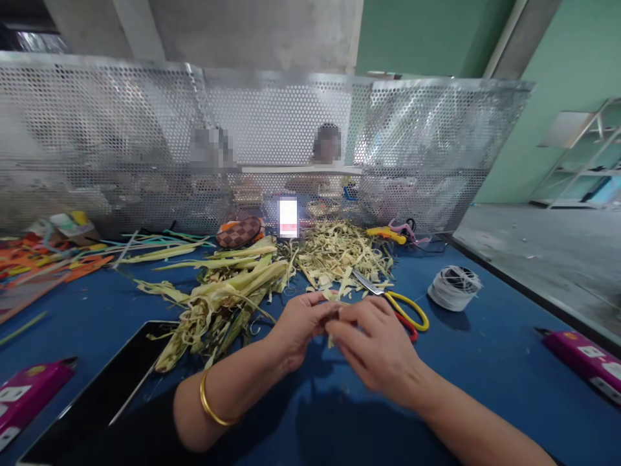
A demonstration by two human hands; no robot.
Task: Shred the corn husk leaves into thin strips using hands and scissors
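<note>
My left hand and my right hand meet above the middle of the blue table, fingertips pinched together. A small pale strip of corn husk pokes out above and below the fingers; most of it is hidden. Just beyond my right hand lie scissors with one yellow and one red handle, blades toward the husk scraps. Left of my hands rests a bundle of long corn husks, and a heap of shredded husk spreads behind them.
A spool of white twine stands at right. Magenta devices lie at the right and left. A black flat panel, checked pouch and lit phone are around. Behind a perforated screen sit two people.
</note>
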